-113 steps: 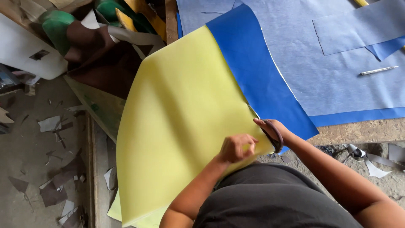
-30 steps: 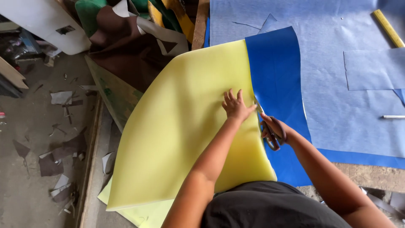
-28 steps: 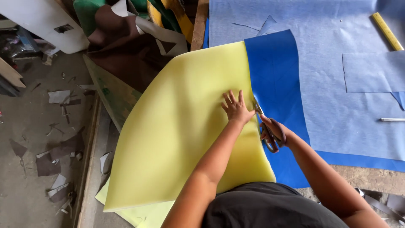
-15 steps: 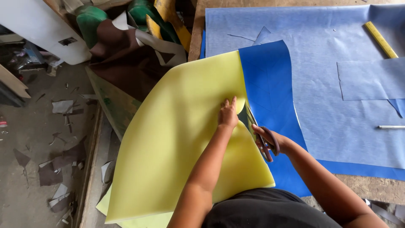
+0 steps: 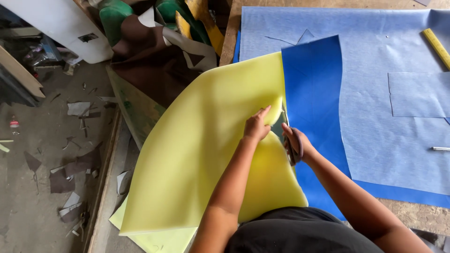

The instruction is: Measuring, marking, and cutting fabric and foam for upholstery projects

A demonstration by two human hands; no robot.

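A large yellow foam sheet (image 5: pixel 197 154) hangs off the left edge of the workbench, lying beside a dark blue sheet (image 5: pixel 314 93). My left hand (image 5: pixel 257 125) grips the foam's right edge and lifts it a little. My right hand (image 5: pixel 294 140) holds a pair of scissors (image 5: pixel 287 136), their blades pointing up along the line where foam meets blue sheet. The foam is split behind the scissors, toward my body.
Light blue fabric (image 5: pixel 384 56) with cut outlines covers the workbench (image 5: pixel 417 218). A yellow ruler (image 5: pixel 436 46) lies at the far right, a pen (image 5: pixel 440 149) below it. Brown, green and yellow scraps (image 5: pixel 154 42) pile at the bench's left. Offcuts litter the floor (image 5: pixel 51 154).
Both hands have moved up the foam's right edge, away from my body, with the scissors following the seam. The cut has lengthened and the foam edge now curls up under my left hand.
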